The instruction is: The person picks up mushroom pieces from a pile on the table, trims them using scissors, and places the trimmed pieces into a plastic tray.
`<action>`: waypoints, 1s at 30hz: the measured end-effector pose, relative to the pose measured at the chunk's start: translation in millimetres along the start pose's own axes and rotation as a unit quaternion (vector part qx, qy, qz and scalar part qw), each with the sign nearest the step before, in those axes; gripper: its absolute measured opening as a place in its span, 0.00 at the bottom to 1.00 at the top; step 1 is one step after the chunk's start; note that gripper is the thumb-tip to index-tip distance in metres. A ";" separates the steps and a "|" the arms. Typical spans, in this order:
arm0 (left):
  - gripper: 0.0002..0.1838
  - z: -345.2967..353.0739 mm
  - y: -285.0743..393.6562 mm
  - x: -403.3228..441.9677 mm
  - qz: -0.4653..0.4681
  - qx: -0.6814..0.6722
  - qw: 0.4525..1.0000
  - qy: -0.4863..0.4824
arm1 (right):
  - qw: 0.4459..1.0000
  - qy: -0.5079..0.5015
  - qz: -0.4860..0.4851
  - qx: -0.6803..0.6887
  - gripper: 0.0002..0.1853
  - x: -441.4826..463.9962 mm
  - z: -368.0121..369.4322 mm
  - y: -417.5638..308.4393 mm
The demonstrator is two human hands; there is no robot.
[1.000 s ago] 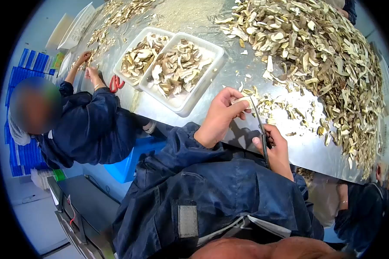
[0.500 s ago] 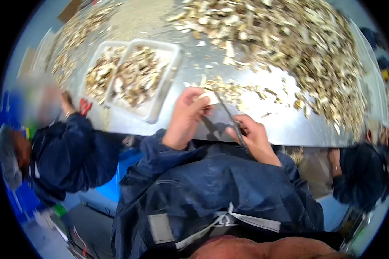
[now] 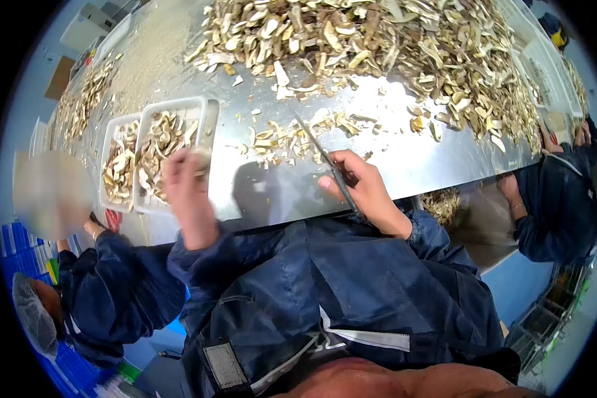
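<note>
My right hand (image 3: 366,194) is closed around the dark handle of a slim knife (image 3: 321,152). The blade points up and left over the steel table, above loose mushroom scraps (image 3: 278,138). My left hand (image 3: 191,199) is blurred by motion at the right side of a white plastic tray (image 3: 207,109). A pale mushroom slice (image 3: 200,156) shows at its fingertips, its outline smeared. Sliced mushrooms (image 3: 166,136) lie in this tray, partly hidden behind my left hand.
A large heap of sliced mushrooms (image 3: 404,46) covers the far side of the steel table (image 3: 259,192). Left of the tray lie red-handled scissors (image 3: 113,219). Co-workers in dark sleeves stand on the left (image 3: 123,285) and right (image 3: 557,205). Clear plastic crates (image 3: 550,76) stand at the right.
My left hand has moved left from beside the knife to the tray, carrying the pale mushroom slice. My right hand still holds the knife. The view has shifted.
</note>
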State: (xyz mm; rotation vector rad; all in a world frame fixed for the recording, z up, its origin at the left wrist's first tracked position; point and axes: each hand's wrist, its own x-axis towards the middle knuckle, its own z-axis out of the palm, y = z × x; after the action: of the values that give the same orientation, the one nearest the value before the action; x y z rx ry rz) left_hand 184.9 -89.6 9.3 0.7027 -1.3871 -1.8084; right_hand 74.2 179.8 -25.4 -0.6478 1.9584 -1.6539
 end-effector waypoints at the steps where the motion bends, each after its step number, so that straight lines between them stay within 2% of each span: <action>1: 0.06 -12.5 13.2 11.3 0.068 0.127 0.989 0.033 | 1.000 0.022 -0.014 0.018 0.21 1.2 -1.6 10.0; 3: 0.12 -25.0 28.5 29.8 0.161 0.199 0.964 0.076 | 0.996 0.022 0.024 0.077 0.18 0.5 -7.1 9.3; 5: 0.17 -25.5 33.9 41.7 0.274 0.376 0.878 0.110 | 0.988 0.014 0.070 0.136 0.17 0.1 -12.7 -0.5; 7: 0.18 -12.8 26.3 50.5 0.266 0.370 0.889 0.044 | 0.986 0.024 0.056 0.156 0.16 2.7 -14.0 6.1; 8: 0.17 -3.6 16.2 59.0 0.242 0.339 0.908 -0.039 | 0.985 0.029 0.048 0.164 0.16 3.5 -15.0 9.4; 9: 0.14 12.7 4.9 64.7 0.233 0.356 0.898 -0.109 | 0.984 0.026 0.043 0.170 0.16 3.2 -15.3 10.5; 10: 0.11 40.3 -2.0 59.5 0.177 0.344 0.909 -0.154 | 0.984 0.023 0.037 0.175 0.16 3.4 -15.6 10.8; 11: 0.10 65.2 -8.5 57.6 0.219 0.374 0.883 -0.180 | 0.983 0.019 0.032 0.180 0.16 3.1 -16.3 11.2; 13: 0.10 87.8 -43.1 89.9 0.375 0.428 0.787 -0.237 | 0.979 0.012 0.030 0.202 0.16 1.2 -17.5 13.4; 14: 0.13 104.2 -49.1 98.5 0.399 0.476 0.738 -0.264 | 0.976 0.007 0.029 0.214 0.16 0.6 -18.4 14.5; 17: 0.14 132.3 -71.0 118.4 0.466 0.506 0.652 -0.320 | 0.976 0.000 0.027 0.216 0.16 -0.6 -21.3 17.0; 20: 0.13 131.6 -85.6 125.6 0.474 0.552 0.614 -0.306 | 0.976 -0.012 0.020 0.216 0.17 -0.8 -23.9 14.8; 23: 0.10 127.2 -75.9 120.0 0.398 0.570 0.658 -0.289 | 0.976 -0.026 0.022 0.215 0.17 0.0 -26.6 14.7; 24: 0.09 126.0 -67.9 115.2 0.397 0.578 0.651 -0.291 | 0.976 -0.030 0.025 0.212 0.18 0.7 -26.8 15.5; 27: 0.10 111.2 -59.0 96.6 0.201 0.458 0.812 -0.301 | 0.977 -0.040 0.033 0.209 0.19 2.4 -27.9 16.7; 28: 0.10 107.6 -52.6 86.6 0.154 0.447 0.832 -0.291 | 0.976 -0.041 0.037 0.209 0.20 1.8 -28.7 16.4; 29: 0.10 105.5 -46.6 74.9 0.061 0.345 0.885 -0.307 | 0.976 -0.042 0.043 0.208 0.20 1.1 -29.1 16.0; 30: 0.11 105.5 -35.0 61.7 -0.035 0.289 0.911 -0.293 | 0.976 -0.041 0.045 0.208 0.20 0.9 -28.9 16.0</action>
State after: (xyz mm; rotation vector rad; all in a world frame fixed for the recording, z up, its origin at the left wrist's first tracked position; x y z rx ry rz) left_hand 58.7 -76.0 4.5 0.5042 -2.3842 -1.7378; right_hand 54.3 203.4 -37.1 -0.4490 1.4920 -1.8698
